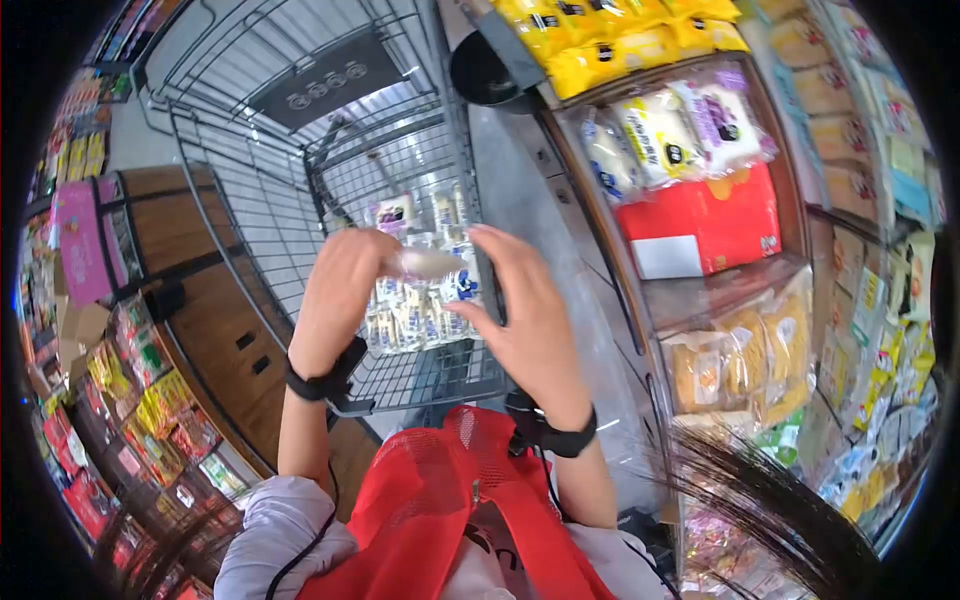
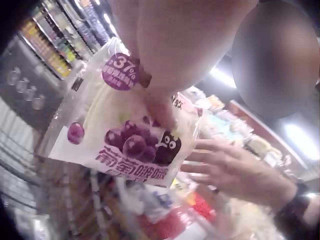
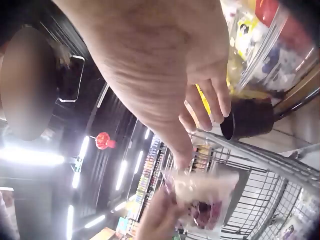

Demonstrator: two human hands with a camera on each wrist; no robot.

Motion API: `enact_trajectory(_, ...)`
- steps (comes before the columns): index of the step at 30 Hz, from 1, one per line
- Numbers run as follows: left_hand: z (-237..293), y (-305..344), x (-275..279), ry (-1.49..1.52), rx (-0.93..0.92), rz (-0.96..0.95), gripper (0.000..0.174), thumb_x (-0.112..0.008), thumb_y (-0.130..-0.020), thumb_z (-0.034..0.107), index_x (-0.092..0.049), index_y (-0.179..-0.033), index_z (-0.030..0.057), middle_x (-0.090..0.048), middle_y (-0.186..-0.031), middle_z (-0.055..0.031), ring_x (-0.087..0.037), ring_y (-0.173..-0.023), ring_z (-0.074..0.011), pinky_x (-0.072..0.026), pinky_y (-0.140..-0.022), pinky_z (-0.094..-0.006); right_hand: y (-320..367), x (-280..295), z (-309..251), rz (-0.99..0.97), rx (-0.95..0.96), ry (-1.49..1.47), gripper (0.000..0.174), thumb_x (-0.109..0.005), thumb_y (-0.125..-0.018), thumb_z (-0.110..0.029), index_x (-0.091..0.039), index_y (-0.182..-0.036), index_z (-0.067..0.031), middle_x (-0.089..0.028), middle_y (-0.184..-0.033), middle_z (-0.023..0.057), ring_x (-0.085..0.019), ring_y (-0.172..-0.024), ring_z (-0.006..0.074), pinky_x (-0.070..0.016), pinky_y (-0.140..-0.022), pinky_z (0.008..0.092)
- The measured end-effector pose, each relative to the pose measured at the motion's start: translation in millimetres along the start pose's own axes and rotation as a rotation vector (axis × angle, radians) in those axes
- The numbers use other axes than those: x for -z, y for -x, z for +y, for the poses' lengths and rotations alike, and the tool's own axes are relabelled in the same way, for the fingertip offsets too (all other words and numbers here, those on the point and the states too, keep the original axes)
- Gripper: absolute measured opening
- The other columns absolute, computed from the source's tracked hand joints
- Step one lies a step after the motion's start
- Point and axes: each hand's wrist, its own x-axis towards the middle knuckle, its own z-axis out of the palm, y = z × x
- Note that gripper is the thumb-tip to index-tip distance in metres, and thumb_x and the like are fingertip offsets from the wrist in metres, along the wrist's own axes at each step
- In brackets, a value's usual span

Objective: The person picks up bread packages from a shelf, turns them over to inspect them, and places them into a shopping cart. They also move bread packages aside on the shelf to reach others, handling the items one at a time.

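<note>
My left hand (image 1: pixel 345 290) pinches a clear-and-white packet of bread (image 2: pixel 92 120) over the shopping cart (image 1: pixel 255 195). Purple grapes, a cartoon face and a 37% badge are printed on the packet's front. In the head view the packet (image 1: pixel 430 264) appears edge-on and blurred. My right hand (image 1: pixel 530 320) is beside it with thumb and fingers spread, holding nothing. The right wrist view has the right thumb (image 3: pixel 181 150) close above the packet's edge. Below both hands, many small wrapped packets (image 1: pixel 410 325) lie in the cart, with another purple-printed packet (image 1: pixel 394 212) among them.
On the right, a shelf holds yellow packets (image 1: pixel 610 60), white bread packets (image 1: pixel 660 140), a red box (image 1: pixel 715 220) and bagged loaves (image 1: pixel 740 355). A black round bin (image 1: pixel 488 70) stands by the cart's far corner. Snack shelves with a wooden cabinet (image 1: pixel 190 250) line the left.
</note>
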Motion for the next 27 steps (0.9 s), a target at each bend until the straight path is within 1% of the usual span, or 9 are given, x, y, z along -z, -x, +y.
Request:
enact_trajectory(3, 54, -38, 19, 0.032, -0.195, 0.04, 0.027, -0.055, -0.073, 0.006, -0.056, -0.1, 0.0024, -0.061, -0.101, -0.0107, -0.058, -0.096, -0.0257, -0.0455, -0.085, -0.0384, 2, 10, 1, -0.045, -0.051, -0.115, 0.048, -0.07, -0.072, -0.009, -0.054, -0.115, -0.0007, -0.059, -0.11, 0.0156, -0.056, -0.102, 0.0367, -0.0456, -0.088, 0.0404)
enact_trajectory(4, 61, -51, 20, 0.012, -0.233, 0.062, 0.035, -0.058, -0.074, 0.008, -0.055, -0.108, 0.0014, -0.06, -0.109, -0.0113, -0.056, -0.105, -0.0267, -0.0453, -0.09, -0.0397, 4, 16, 5, 0.065, -0.076, -0.084, 0.036, -0.069, -0.076, -0.004, -0.059, -0.111, -0.0011, -0.062, -0.111, 0.0128, -0.061, -0.1, 0.0269, -0.0477, -0.084, 0.0328)
enact_trajectory(7, 80, -93, -2, 0.015, -0.225, 0.423, 0.037, -0.06, -0.075, 0.009, -0.055, -0.11, 0.0008, -0.058, -0.115, -0.0118, -0.054, -0.11, -0.0278, -0.0449, -0.091, -0.0406, 3, 45, 27, 0.333, -0.427, -0.412, 0.032, -0.066, -0.083, -0.006, -0.058, -0.114, 0.0007, -0.061, -0.113, 0.0096, -0.058, -0.103, 0.0168, -0.0451, -0.087, 0.0294)
enact_trajectory(9, 98, -111, -11, 0.106, -0.135, 0.289, 0.033, -0.06, -0.078, 0.008, -0.055, -0.11, 0.0004, -0.057, -0.112, -0.0132, -0.054, -0.109, -0.0303, -0.044, -0.094, -0.0404, -14, 66, 41, 0.601, -0.363, -0.706, 0.031, -0.062, -0.089, -0.013, -0.056, -0.115, 0.003, -0.059, -0.114, 0.0068, -0.053, -0.105, 0.0102, -0.042, -0.089, 0.0267)
enact_trajectory(11, 110, -128, -30, 0.149, -0.059, 0.086, 0.031, -0.058, -0.079, 0.007, -0.054, -0.109, 0.0, -0.058, -0.109, -0.0141, -0.054, -0.106, -0.0313, -0.0434, -0.095, -0.0399, -27, 86, 80, 0.624, -0.33, -0.696, 0.034, -0.061, -0.09, -0.018, -0.055, -0.115, 0.0037, -0.058, -0.115, 0.0057, -0.053, -0.103, 0.0102, -0.0407, -0.088, 0.0259)
enact_trajectory(15, 117, -152, -107, -0.056, -0.067, 0.033, 0.037, -0.056, -0.082, 0.009, -0.049, -0.114, -0.0077, -0.056, -0.112, -0.022, -0.052, -0.11, -0.0346, -0.0356, -0.103, -0.0427, -58, 105, 140, 0.659, -0.517, -0.463, 0.035, -0.062, -0.09, -0.022, -0.056, -0.113, 0.0038, -0.061, -0.106, 0.0031, -0.053, -0.091, 0.0092, -0.0417, -0.079, 0.026)
enact_trajectory(16, 119, -154, -124, -0.119, -0.069, 0.031, 0.042, -0.055, -0.081, 0.009, -0.046, -0.116, -0.0114, -0.054, -0.116, -0.0253, -0.051, -0.113, -0.0358, -0.0328, -0.105, -0.0434, -67, 98, 152, 0.836, -0.396, -0.453, 0.046, -0.068, -0.083, -0.035, -0.062, -0.09, 0.0101, -0.066, -0.088, 0.0143, -0.06, -0.08, 0.0197, -0.0446, -0.073, 0.0354)
enact_trajectory(20, 128, -166, -167, -0.271, -0.066, -0.006, 0.055, -0.05, -0.08, 0.009, -0.036, -0.124, -0.0215, -0.046, -0.125, -0.0345, -0.044, -0.121, -0.0403, -0.0235, -0.111, -0.0444, -76, 104, 141, 0.689, -0.645, 0.017, 0.055, -0.061, -0.084, -0.045, -0.063, -0.081, 0.0106, -0.062, -0.076, 0.0277, -0.062, -0.076, 0.0407, -0.0458, -0.07, 0.0442)
enact_trajectory(27, 127, -167, -158, -0.161, -0.074, -0.019, 0.053, -0.049, -0.078, 0.007, -0.039, -0.124, -0.0173, -0.045, -0.127, -0.0316, -0.042, -0.125, -0.0379, -0.0216, -0.112, -0.0465, -74, 119, 124, 0.446, -0.75, 0.255, 0.063, -0.049, -0.088, -0.051, -0.064, -0.085, 0.0102, -0.062, -0.083, 0.0296, -0.06, -0.084, 0.0436, -0.0439, -0.077, 0.0481)
